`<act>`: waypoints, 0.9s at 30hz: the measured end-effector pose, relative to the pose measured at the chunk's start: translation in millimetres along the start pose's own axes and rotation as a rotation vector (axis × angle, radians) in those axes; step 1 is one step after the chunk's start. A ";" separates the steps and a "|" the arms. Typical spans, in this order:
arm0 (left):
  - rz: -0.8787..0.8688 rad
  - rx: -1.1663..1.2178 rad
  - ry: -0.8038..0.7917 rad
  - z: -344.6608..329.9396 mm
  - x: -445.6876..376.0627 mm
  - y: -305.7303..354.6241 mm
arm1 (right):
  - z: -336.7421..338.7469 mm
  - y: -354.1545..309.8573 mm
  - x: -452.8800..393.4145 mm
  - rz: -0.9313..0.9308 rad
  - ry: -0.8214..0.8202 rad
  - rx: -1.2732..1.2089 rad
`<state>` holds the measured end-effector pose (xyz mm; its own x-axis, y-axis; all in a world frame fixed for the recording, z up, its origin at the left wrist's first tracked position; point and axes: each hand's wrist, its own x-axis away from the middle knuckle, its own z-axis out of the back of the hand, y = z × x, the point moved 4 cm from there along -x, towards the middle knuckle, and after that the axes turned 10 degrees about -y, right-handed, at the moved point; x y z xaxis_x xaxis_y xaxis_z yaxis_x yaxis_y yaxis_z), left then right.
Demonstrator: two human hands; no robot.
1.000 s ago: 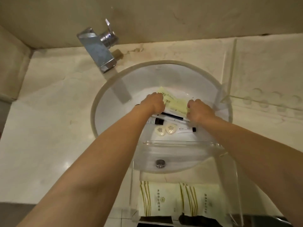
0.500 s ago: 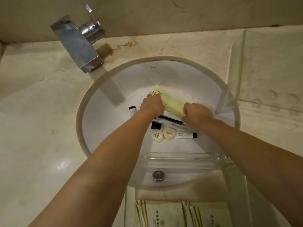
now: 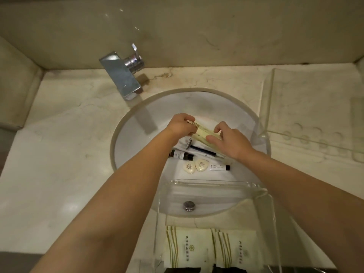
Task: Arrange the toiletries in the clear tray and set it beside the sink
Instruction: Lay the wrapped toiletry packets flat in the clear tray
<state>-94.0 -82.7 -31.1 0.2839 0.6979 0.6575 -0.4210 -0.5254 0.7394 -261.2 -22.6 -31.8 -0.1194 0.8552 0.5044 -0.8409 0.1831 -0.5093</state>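
Clear tray [image 3: 216, 186] sits over the sink [image 3: 126, 134] at the worktop's near edge, partly filled; both hands' fingers pinch a yellow packet [image 3: 202, 135]. Moving it beside the sink remains.

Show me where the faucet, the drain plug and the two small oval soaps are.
faucet [image 3: 121, 75], head view, on the flat spout top.
drain plug [image 3: 189, 205], head view, on its metal cap.
oval soaps [image 3: 189, 168], head view, on the left soap's wrapper.
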 end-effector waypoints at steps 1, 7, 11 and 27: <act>0.004 0.041 -0.010 1.5 8.1 2.8 | 2.9 -3.7 4.7 0.008 -0.004 0.015; -0.009 0.005 0.011 5.9 46.8 18.3 | 10.8 -18.5 30.2 0.044 -0.014 0.032; -0.029 -0.076 0.024 4.5 58.0 23.9 | 16.1 -19.4 40.5 0.031 0.000 0.051; 0.059 -0.466 0.090 2.7 -44.9 -27.7 | -21.6 40.6 -31.5 -0.327 -0.130 0.078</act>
<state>-92.8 -100.8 -80.6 0.1810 0.7232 0.6665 -0.7818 -0.3053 0.5436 -280.2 -31.6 -83.5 0.1012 0.6878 0.7188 -0.8826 0.3955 -0.2542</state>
